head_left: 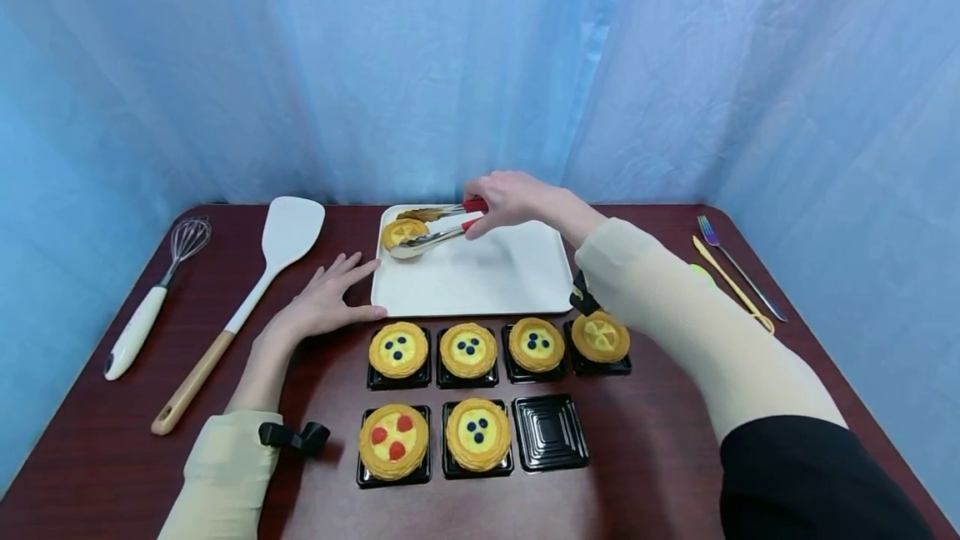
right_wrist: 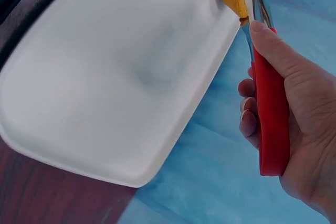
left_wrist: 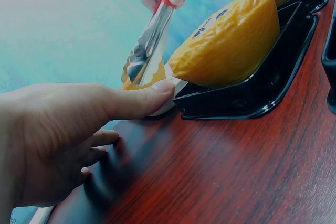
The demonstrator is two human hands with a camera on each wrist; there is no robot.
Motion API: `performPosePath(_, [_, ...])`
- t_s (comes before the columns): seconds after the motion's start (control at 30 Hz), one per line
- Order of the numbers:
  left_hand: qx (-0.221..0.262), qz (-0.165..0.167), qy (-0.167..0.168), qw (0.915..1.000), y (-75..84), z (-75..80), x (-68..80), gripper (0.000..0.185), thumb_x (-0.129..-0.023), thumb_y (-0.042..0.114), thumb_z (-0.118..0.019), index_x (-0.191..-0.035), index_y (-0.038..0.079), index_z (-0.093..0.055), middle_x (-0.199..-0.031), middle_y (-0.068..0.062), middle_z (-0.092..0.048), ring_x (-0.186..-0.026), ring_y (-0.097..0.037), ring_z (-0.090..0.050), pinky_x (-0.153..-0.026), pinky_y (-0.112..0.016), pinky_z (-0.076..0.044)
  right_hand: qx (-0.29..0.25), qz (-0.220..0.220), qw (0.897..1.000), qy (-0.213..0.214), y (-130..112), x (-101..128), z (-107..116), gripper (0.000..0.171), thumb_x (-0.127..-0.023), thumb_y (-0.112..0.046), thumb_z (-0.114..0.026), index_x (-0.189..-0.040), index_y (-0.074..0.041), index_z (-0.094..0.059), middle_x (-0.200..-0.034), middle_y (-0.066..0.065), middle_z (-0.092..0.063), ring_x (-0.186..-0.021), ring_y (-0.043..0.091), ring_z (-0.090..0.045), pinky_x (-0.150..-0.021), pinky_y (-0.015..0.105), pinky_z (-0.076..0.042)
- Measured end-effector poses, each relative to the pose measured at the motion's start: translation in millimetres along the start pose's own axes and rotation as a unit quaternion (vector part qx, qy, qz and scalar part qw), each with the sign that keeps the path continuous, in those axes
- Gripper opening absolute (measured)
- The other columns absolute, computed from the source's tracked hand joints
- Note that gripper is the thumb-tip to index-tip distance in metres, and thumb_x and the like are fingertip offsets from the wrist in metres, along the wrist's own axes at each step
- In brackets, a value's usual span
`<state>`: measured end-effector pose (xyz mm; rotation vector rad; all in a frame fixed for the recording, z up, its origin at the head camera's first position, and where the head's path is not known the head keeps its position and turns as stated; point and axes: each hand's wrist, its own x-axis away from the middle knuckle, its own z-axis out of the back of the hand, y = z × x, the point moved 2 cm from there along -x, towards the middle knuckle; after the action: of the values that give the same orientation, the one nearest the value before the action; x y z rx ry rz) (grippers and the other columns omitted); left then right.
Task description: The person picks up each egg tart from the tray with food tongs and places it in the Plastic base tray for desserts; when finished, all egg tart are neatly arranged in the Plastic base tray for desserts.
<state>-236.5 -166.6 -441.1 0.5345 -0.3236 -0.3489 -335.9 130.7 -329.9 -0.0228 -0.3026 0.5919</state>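
One tart (head_left: pixel 402 232) sits pinched in tongs (head_left: pixel 438 227) gripped by right fingers (head_left: pixel 480 194), over the tray (head_left: pixel 480 277); left fingers (head_left: pixel 352 267), flat, steady its edge; ease grip gently.

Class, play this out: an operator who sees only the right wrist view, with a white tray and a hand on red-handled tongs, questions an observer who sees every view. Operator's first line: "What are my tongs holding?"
Observer: The tongs grip a yellow tart at the tray's far left corner.
Operator: Where is the other hand?
Observer: The left hand lies flat on the table, its thumb against the tray's near left edge.
Operator: What else is near the tray?
Observer: Six tarts sit in black holders in two rows in front of it; one holder is empty.
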Motion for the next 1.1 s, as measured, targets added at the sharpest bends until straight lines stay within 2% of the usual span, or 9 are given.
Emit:
performPosePath(0.1, [0.000, 0.001, 0.000, 1.0000, 0.6, 1.0, -0.3, 0.093, -0.091, 0.054, -0.072, -0.164, 0.018, -0.028, -0.172, -0.025, -0.012, -0.161, -0.046, 0.000, -0.129, -0.066, 0.001, 0.002, 0.008, 1.000, 0.003, -1, 9, 8, 0.059, -0.089, -0.057, -0.074, -0.128, -0.014, -0.063, -0.108, 0.006, -0.069, -0.087, 0.023, -0.059, -0.075, 0.036, -0.047])
performPosePath(0.27, [-0.001, -0.001, 0.006, 1.0000, 0.7, 0.6, 1.0, 0.093, -0.090, 0.055, -0.073, -0.164, 0.016, -0.030, -0.171, -0.026, -0.014, -0.161, -0.046, -0.001, -0.129, -0.066, 0.001, 0.021, 0.026, 0.999, 0.022, 2, 29, 23, 0.055, -0.088, -0.058, -0.075, -0.121, -0.016, -0.063, -0.095, 0.004, -0.067, -0.077, 0.020, -0.055, -0.068, 0.033, -0.043])
performPosePath(0.57, [0.001, -0.010, 0.014, 0.9998, -1.6, 1.2, 0.2, 0.093, -0.090, 0.055, -0.073, -0.163, 0.016, -0.031, -0.171, -0.026, -0.015, -0.161, -0.047, -0.002, -0.128, -0.067, 0.000, 0.024, 0.045, 0.997, 0.051, 15, 100, 39, 0.047, -0.086, -0.053, -0.079, -0.115, -0.019, -0.064, -0.083, -0.001, -0.065, -0.068, 0.016, -0.055, -0.062, 0.031, -0.043])
performPosePath(0.7, [0.003, -0.018, 0.019, 0.9997, -2.3, 1.0, 1.4, 0.092, -0.090, 0.054, -0.073, -0.163, 0.015, -0.032, -0.170, -0.027, -0.016, -0.160, -0.048, -0.003, -0.128, -0.068, -0.001, 0.005, 0.050, 0.997, 0.067, 26, 136, 36, 0.043, -0.084, -0.048, -0.083, -0.114, -0.023, -0.066, -0.081, -0.007, -0.065, -0.068, 0.010, -0.056, -0.062, 0.029, -0.045])
performPosePath(0.83, [0.005, -0.023, 0.016, 0.9996, -2.6, 1.1, 2.7, 0.092, -0.091, 0.053, -0.073, -0.163, 0.015, -0.032, -0.171, -0.027, -0.016, -0.160, -0.048, -0.003, -0.128, -0.068, -0.001, 0.004, 0.063, 0.994, 0.083, 33, 175, 25, 0.043, -0.082, -0.052, -0.084, -0.114, -0.027, -0.068, -0.080, -0.015, -0.064, -0.065, 0.003, -0.052, -0.060, 0.024, -0.043])
performPosePath(1.0, [0.011, -0.030, 0.014, 0.9994, -3.3, 3.9, 2.2, 0.092, -0.091, 0.054, -0.073, -0.163, 0.015, -0.032, -0.171, -0.027, -0.015, -0.160, -0.048, -0.003, -0.128, -0.068, -0.001, 0.019, 0.098, 0.988, 0.115, 31, 223, 11, 0.040, -0.080, -0.049, -0.086, -0.110, -0.031, -0.068, -0.079, -0.023, -0.059, -0.062, -0.006, -0.046, -0.055, 0.018, -0.039])
performPosePath(1.1, [0.012, -0.031, 0.015, 0.9993, -3.9, 5.0, 1.5, 0.092, -0.091, 0.054, -0.073, -0.163, 0.015, -0.031, -0.171, -0.027, -0.015, -0.160, -0.048, -0.003, -0.128, -0.068, -0.001, 0.023, 0.112, 0.985, 0.127, 26, 244, 2, 0.042, -0.077, -0.046, -0.089, -0.109, -0.033, -0.066, -0.075, -0.026, -0.053, -0.061, -0.009, -0.042, -0.055, 0.016, -0.038])
